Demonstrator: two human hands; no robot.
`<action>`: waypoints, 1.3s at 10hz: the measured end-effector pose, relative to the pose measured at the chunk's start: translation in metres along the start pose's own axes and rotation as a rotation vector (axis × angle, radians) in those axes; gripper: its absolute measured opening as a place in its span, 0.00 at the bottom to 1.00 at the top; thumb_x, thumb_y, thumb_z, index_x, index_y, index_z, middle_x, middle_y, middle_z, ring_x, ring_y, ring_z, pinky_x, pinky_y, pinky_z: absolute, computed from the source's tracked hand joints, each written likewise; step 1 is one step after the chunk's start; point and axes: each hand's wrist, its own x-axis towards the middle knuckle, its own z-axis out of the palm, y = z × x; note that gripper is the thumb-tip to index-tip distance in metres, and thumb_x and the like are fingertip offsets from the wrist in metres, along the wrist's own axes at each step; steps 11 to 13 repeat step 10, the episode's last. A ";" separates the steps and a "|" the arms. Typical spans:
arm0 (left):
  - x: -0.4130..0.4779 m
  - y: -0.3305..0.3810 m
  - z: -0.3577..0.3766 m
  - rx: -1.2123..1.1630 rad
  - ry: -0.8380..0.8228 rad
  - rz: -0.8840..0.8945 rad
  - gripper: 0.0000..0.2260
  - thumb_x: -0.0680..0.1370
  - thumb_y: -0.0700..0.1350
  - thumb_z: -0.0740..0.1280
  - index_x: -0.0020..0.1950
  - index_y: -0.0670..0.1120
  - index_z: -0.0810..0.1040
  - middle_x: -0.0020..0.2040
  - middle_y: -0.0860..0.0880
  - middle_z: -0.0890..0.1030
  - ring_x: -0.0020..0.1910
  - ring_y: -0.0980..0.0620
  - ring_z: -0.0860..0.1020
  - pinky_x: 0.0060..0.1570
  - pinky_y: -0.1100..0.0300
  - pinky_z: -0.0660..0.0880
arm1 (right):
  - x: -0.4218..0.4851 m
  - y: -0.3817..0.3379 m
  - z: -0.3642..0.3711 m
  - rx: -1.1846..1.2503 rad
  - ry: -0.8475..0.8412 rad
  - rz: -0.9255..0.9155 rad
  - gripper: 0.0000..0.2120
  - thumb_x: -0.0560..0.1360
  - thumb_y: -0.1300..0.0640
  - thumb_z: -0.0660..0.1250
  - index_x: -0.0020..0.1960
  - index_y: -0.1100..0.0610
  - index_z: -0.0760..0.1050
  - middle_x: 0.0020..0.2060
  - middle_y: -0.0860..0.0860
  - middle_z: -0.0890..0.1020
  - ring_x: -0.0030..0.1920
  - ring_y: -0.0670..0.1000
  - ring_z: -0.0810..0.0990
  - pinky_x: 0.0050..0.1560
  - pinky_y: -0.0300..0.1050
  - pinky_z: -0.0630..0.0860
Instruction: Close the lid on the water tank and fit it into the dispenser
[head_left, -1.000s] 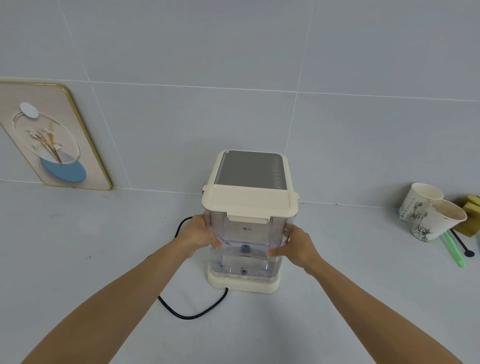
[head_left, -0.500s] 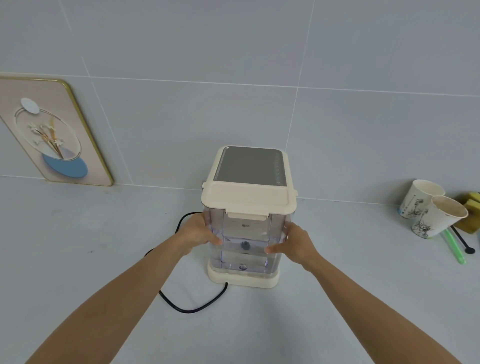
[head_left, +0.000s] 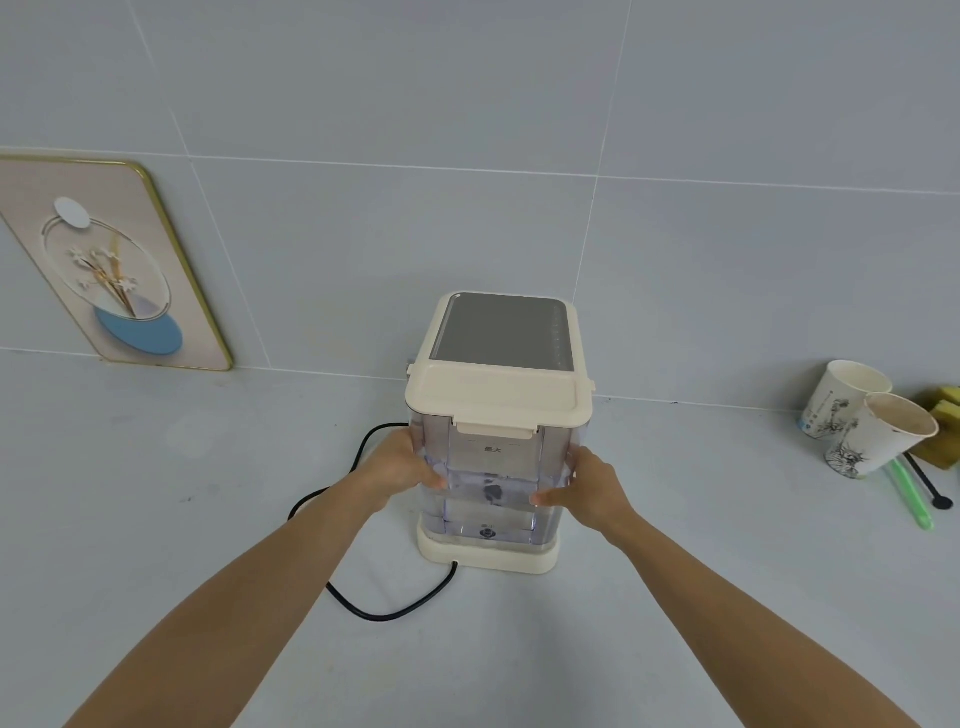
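Note:
A clear plastic water tank (head_left: 493, 478) stands on the cream base of the dispenser (head_left: 501, 332), against its front. The tank's cream lid (head_left: 498, 397) lies flat and shut, its latch tab down at the front. My left hand (head_left: 400, 465) grips the tank's left side. My right hand (head_left: 587, 488) grips its right side, thumb on the front face. Water fills the tank's lower part.
A black power cord (head_left: 363, 597) loops on the counter left of the base. Two paper cups (head_left: 862, 415), a yellow sponge (head_left: 943, 415), a green stick and a black stirrer lie at the right. A framed picture (head_left: 109, 260) leans on the tiled wall at left.
The tank and both hands hold nearly the same place on the dispenser base; the view has shifted slightly and the tank sits a touch lower on the base.

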 end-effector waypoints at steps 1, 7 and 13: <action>-0.001 -0.001 0.001 -0.015 0.007 0.007 0.23 0.67 0.26 0.69 0.59 0.42 0.75 0.47 0.51 0.77 0.49 0.50 0.73 0.39 0.66 0.71 | -0.001 0.001 0.001 -0.009 0.000 -0.003 0.30 0.65 0.57 0.76 0.62 0.63 0.68 0.51 0.54 0.75 0.48 0.52 0.71 0.46 0.42 0.67; -0.038 0.011 -0.002 0.213 0.236 0.219 0.28 0.75 0.50 0.65 0.72 0.48 0.58 0.68 0.52 0.66 0.70 0.50 0.64 0.58 0.62 0.60 | -0.038 -0.023 -0.030 -0.094 0.064 -0.292 0.55 0.68 0.43 0.69 0.72 0.56 0.28 0.76 0.51 0.41 0.76 0.52 0.49 0.73 0.49 0.56; -0.058 0.090 -0.031 0.716 0.494 0.589 0.30 0.79 0.55 0.52 0.75 0.48 0.41 0.77 0.51 0.40 0.76 0.55 0.39 0.75 0.55 0.42 | -0.054 -0.084 -0.087 -0.242 0.281 -0.504 0.43 0.75 0.40 0.55 0.72 0.57 0.30 0.75 0.51 0.35 0.75 0.47 0.36 0.72 0.40 0.39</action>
